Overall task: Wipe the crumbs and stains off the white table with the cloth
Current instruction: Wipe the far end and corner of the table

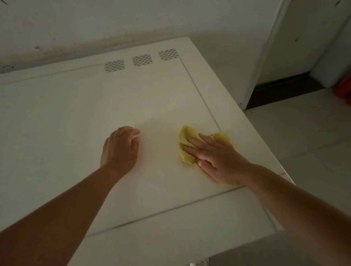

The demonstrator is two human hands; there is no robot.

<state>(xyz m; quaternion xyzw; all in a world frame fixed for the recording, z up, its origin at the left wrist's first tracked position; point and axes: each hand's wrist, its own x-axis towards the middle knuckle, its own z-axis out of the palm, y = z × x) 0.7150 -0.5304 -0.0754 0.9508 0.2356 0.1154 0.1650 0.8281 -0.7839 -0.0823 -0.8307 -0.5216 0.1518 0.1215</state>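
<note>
Fingers [192, 143] of the right hand [216, 159] lay spread and flat on the yellow cloth [188, 134], pressed near the right edge of the white table [56, 113]. Beside it the left hand [120, 147] rested loosely curled and empty; a stroke further right would likely have swept crumbs onto the floor [316, 144].

The table [67, 113] is seen as a smooth, matt white surface, perhaps laminate, with thin grooves cut along its border. Three small patches [142, 60] of fine grey checker pattern are set near its far edge; their material cannot be told. The cloth [188, 138] is soft yellow fabric, crumpled, with a nubbly weave at its near hem. The wall [117, 12] is matt painted plaster, scuffed and stained low down. The floor [316, 144] is pale tile with a slight sheen.
</note>
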